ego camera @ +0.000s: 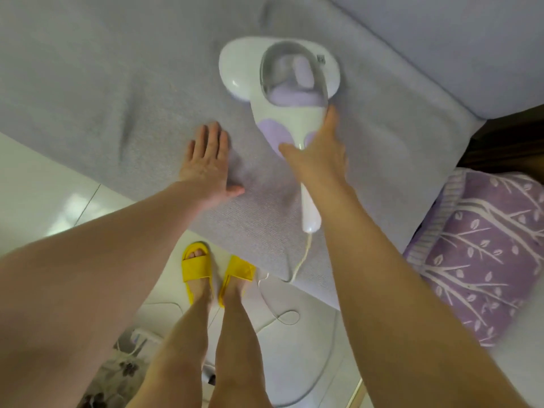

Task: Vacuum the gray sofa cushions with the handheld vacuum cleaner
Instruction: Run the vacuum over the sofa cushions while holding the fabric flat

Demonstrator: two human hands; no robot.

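Two bare forearms reach away from the camera, above yellow slippers [194, 266] on a white floor. The left hand [206, 160] lies flat, fingers straight, on the gray sofa cushion [103, 83]. Just to its right, the right hand [318, 151] grips the neck of the handheld vacuum cleaner [279, 72], whose wide head rests on the cushion farther off. Its smooth plastic shell looks light but slippery, so the slim handle seems the best hold. The soft fabric puckers easily, and the cord [300, 260] may tug.

Glossy white plastic vacuum cleaner [276, 92] on matt, finely woven gray cloth sofa cushion [103, 98].
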